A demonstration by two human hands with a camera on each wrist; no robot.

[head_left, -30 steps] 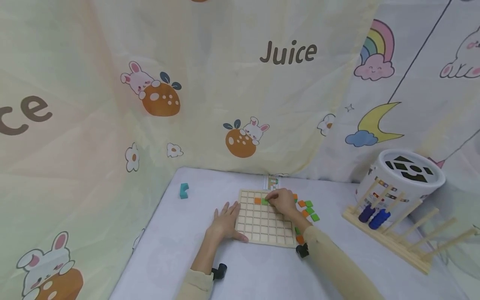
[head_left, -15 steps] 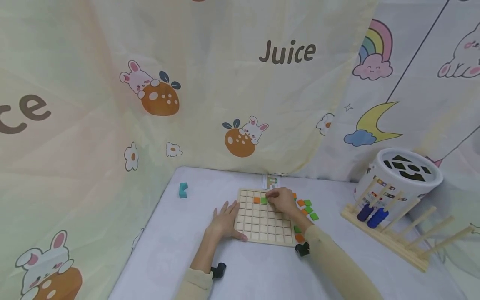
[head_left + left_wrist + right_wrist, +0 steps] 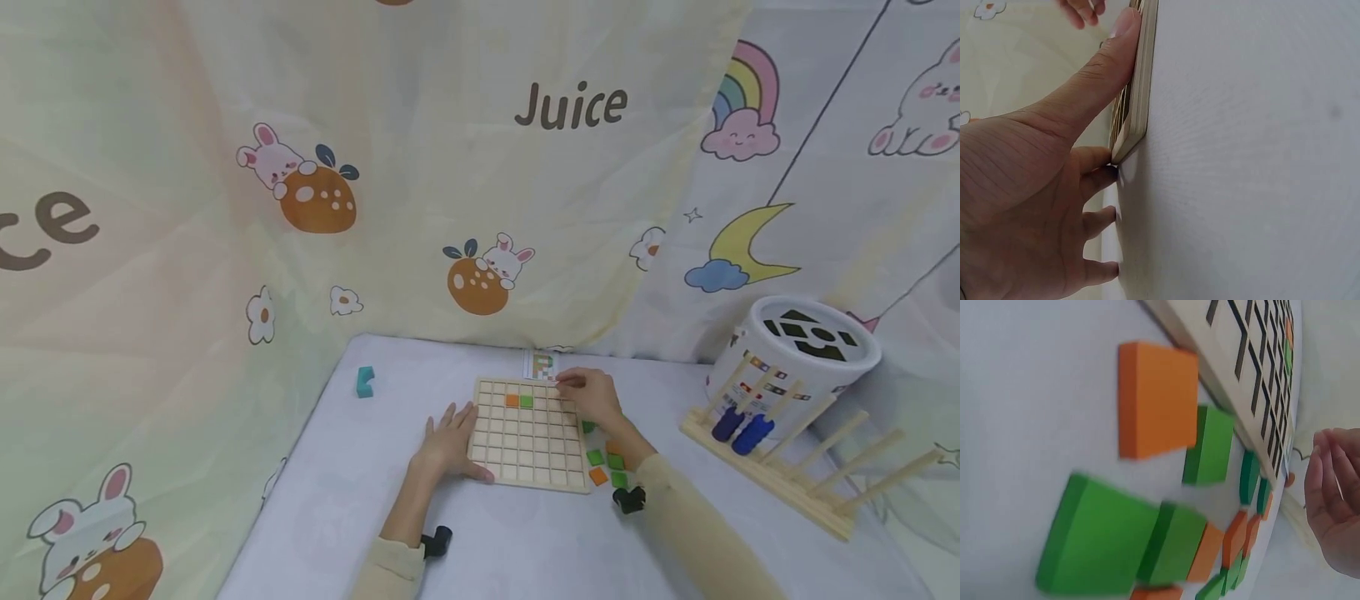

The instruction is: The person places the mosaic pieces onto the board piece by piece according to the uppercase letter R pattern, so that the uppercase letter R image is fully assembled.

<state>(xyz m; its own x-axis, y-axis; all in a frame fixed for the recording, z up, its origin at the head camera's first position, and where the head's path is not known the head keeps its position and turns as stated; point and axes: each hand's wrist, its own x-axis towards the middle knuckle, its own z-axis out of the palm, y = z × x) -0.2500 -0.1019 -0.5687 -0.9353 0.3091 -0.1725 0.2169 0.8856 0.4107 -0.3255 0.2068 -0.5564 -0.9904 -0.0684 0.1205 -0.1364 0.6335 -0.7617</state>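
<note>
A wooden grid board (image 3: 536, 446) lies on the white table. One orange tile (image 3: 512, 401) and one green tile (image 3: 527, 402) sit side by side in its upper cells. My left hand (image 3: 444, 450) is spread at the board's left edge; the left wrist view shows its thumb (image 3: 1094, 81) along one edge and the other fingers at the corner and on the table. My right hand (image 3: 596, 396) is over the board's far right corner, fingertips close together, with nothing visible between them. Loose green and orange tiles, including an orange tile (image 3: 1163, 400), lie beside the right edge.
A small printed pattern card (image 3: 542, 364) lies behind the board. A teal notched block (image 3: 364, 382) is at the far left. To the right stand a wooden peg rack (image 3: 806, 498) with blue pieces and a white bucket (image 3: 723, 375) with a slotted lid.
My right hand has left the green tile in the upper row and moved right to the board's far corner. The left hand stays at the left edge.
</note>
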